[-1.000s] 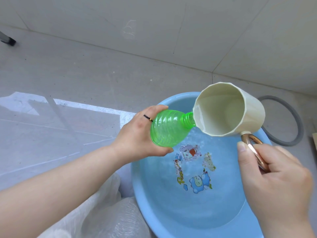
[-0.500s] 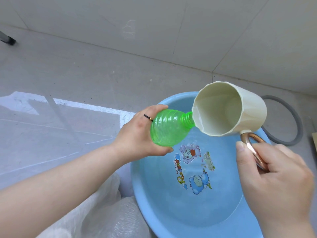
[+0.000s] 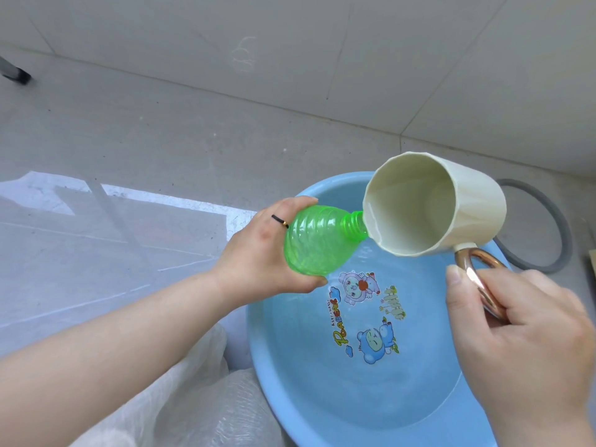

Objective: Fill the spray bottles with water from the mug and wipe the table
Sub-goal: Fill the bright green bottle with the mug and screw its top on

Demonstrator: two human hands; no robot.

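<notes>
A green ribbed spray bottle [image 3: 316, 240] without its cap lies tilted in my left hand [image 3: 261, 253], which grips its body, with the open neck pointing right. My right hand [image 3: 519, 330] holds the copper handle of a cream mug [image 3: 432, 204]. The mug is tipped on its side and its rim touches the bottle's neck. A little water shows at the mug's lower lip. Both are held above a blue basin [image 3: 280, 369] with shallow water and cartoon prints on its bottom.
A glass tabletop [image 3: 96, 240] lies to the left over the grey tiled floor. Clear plastic wrap [image 3: 200, 404] is bunched below the basin. A grey hose [image 3: 561, 233] loops at the right. A dark leg tip [image 3: 16, 74] stands far left.
The mug has tipped a little further while staying at the bottle's neck. The ripples in the basin water have calmed. Both hands hold almost the same positions.
</notes>
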